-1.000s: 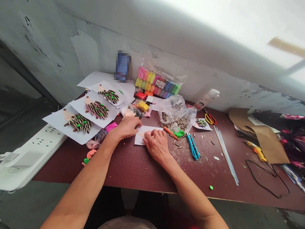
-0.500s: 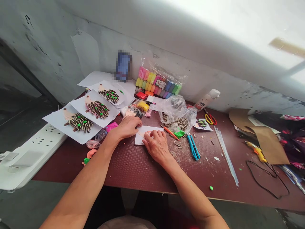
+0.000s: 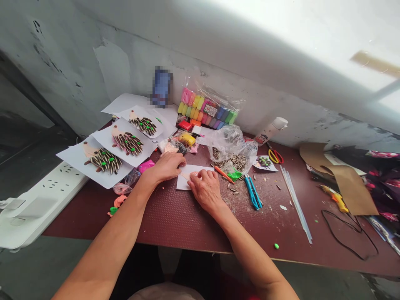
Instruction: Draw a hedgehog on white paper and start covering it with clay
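White paper [image 3: 183, 184] could have skewed under uneven pressure from your half-curled right hand [image 3: 204, 188], your left hand [image 3: 170, 165] likewise bent at its edge, grips unclear.

One head view. Looks from above, near side of table [image 3: 175, 225], forward and down toward wall [image 3: 140, 54]. Left hand [image 3: 170, 165] and right hand [image 3: 205, 188] mid-frame, fairly near. Edges seem stretched; lens perhaps wide.
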The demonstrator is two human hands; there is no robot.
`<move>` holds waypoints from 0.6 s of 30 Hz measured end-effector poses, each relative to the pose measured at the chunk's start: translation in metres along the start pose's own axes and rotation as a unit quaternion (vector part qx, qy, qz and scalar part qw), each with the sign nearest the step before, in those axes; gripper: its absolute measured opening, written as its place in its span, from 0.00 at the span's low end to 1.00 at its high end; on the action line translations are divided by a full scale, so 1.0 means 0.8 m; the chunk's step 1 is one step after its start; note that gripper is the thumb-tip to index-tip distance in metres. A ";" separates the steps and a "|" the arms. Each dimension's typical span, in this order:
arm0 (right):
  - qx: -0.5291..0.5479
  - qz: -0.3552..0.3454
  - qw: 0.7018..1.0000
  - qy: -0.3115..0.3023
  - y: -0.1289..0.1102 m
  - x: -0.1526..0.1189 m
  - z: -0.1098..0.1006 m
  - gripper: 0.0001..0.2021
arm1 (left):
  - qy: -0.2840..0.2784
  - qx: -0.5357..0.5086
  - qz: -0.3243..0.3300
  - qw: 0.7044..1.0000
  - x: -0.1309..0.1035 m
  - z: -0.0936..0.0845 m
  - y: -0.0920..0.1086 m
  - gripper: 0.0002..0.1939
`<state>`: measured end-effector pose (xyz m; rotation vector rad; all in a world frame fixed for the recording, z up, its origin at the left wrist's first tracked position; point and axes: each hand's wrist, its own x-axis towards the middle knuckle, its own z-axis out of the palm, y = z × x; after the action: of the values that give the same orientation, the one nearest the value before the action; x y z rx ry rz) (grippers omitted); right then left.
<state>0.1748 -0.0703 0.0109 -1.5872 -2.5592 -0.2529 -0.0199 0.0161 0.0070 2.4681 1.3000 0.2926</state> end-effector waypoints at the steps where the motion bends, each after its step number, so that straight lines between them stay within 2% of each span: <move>1: 0.001 0.001 1.000 0.000 0.000 0.000 0.001 0.15 | 0.000 0.000 0.000 1.000 0.000 0.000 0.000 0.14; 12: 0.032 -0.016 0.999 -0.024 -0.004 0.003 0.001 0.17 | -0.007 0.002 -0.004 1.000 -0.002 -0.002 0.003 0.12; 18: 0.020 -0.003 0.999 -0.036 -0.006 0.004 -0.003 0.16 | 0.002 0.003 -0.005 1.000 -0.001 -0.001 0.002 0.13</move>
<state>0.1688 -0.0699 0.0137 -1.6034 -2.6064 -0.1474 -0.0193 0.0149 0.0082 2.4669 1.3157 0.2907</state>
